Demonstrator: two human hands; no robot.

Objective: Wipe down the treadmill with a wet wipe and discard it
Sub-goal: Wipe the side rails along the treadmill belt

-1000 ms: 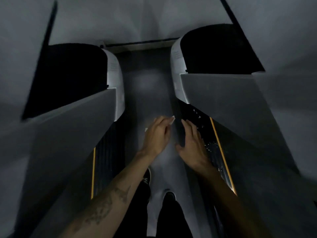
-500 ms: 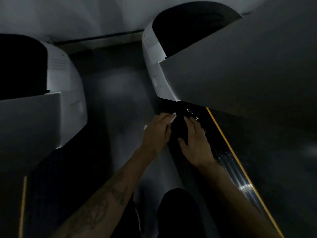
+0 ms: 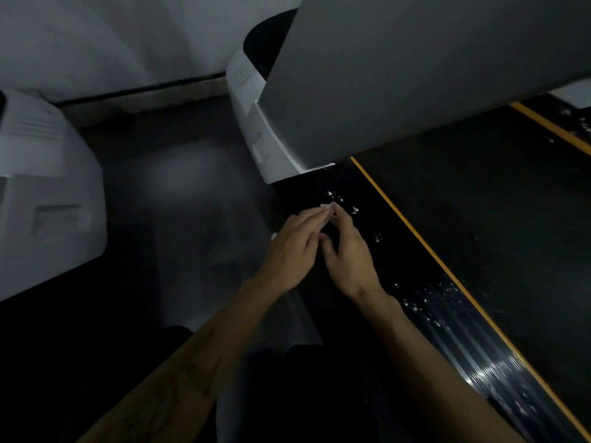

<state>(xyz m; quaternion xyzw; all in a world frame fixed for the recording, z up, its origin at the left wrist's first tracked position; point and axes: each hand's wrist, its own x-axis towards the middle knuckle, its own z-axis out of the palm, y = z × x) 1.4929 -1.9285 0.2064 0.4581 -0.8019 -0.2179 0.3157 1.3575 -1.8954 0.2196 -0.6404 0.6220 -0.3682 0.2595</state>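
Wipe (image 3: 325, 215): small white piece pinched between left hand (image 3: 289, 251) and right hand (image 3: 347, 255), just above treadmill (image 3: 425, 318) side rail, whose long axis runs from 11 to 5 o'clock; right hand nearer rail.

A second machine (image 3: 48, 187) stands at the left, with a pale grey housing showing a vent slot near its top and a recessed panel on its side. Right of it runs a strip of dark grey floor (image 3: 179, 199) with a dull patch of light on it. Beyond the machine, a dark baseboard (image 3: 144, 91) lines the foot of a light wall (image 3: 112, 33). Below it the dim view hides detail.
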